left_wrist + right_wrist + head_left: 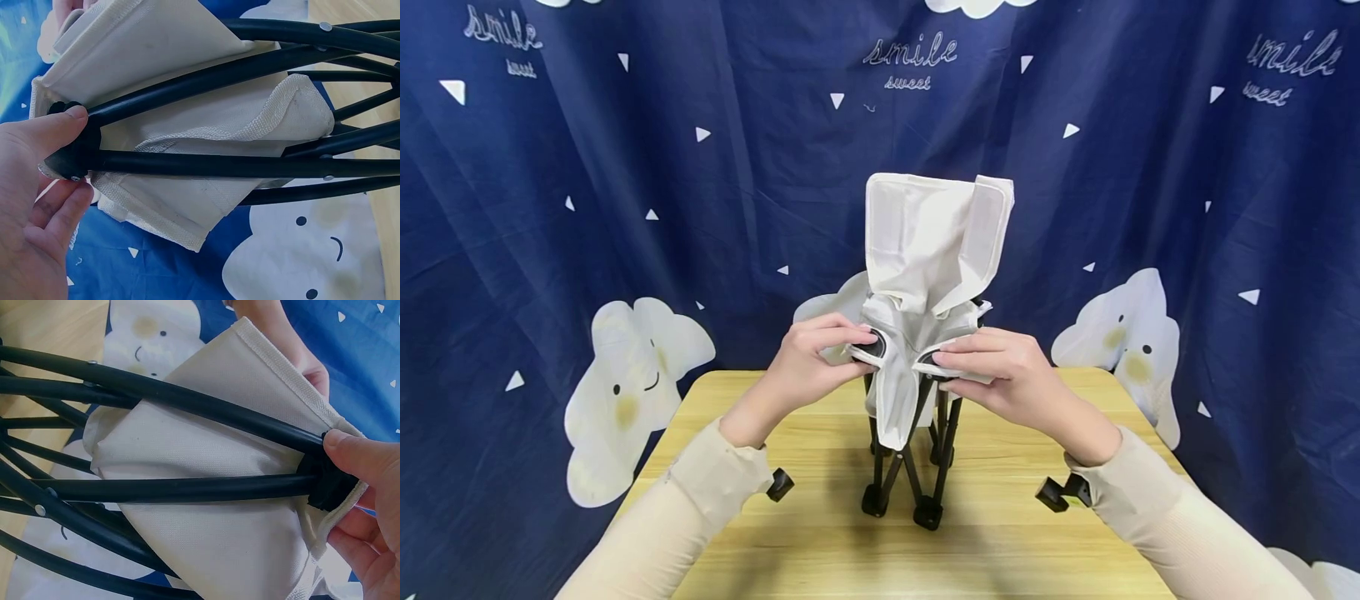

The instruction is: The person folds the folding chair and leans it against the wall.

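A half-folded camp chair (pixel 917 250), with white fabric over crossed black tube legs (pixel 904 475), stands upright on the table before me. At its left front corner, my left hand (pixel 820 354) pinches the black plastic joint (pixel 70 140) and fabric edge between thumb and fingers. My right hand (pixel 1007 367) grips the matching right corner, its thumb on the black joint (pixel 331 472) by the hemmed edge. White cloth (pixel 897 400) sags between the two corners, and a wide flap rises behind. Riveted tubes (pixel 231 487) run from each joint toward the feet.
The wooden table (pixel 790 533) lies beneath the chair's black feet. Behind it hangs a dark blue curtain (pixel 625 150) with white clouds and triangles. Small black devices (pixel 781 485) are worn at both wrists.
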Demonstrator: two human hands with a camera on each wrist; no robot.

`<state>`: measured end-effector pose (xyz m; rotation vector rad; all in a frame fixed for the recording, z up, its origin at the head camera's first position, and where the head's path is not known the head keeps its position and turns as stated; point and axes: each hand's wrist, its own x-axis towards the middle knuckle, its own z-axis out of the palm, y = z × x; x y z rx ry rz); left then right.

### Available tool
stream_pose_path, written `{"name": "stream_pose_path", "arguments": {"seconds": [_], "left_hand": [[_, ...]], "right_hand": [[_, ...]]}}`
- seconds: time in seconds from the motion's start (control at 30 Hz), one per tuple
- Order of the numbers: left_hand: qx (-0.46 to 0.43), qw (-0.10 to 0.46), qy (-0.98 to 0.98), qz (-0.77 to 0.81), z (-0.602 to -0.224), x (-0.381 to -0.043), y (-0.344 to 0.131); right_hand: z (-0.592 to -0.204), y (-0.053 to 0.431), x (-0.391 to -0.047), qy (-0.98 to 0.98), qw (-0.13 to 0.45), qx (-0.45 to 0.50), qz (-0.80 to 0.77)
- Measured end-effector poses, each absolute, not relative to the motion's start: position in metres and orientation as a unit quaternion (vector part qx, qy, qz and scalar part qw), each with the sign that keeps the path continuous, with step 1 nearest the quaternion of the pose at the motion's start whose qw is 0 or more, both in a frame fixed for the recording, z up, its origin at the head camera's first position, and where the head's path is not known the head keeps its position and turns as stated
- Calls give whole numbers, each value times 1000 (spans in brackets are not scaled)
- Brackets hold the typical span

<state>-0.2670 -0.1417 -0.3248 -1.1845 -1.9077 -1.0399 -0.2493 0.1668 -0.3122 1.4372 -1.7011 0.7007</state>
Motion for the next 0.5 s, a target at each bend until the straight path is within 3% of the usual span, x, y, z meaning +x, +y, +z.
{"name": "stream_pose_path", "arguments": {"seconds": [0.5], "left_hand": [[-468,342,-712,-397,-323,-266,-136]], "right_hand": [[-311,161,-248,-673,395,558,281]]}}
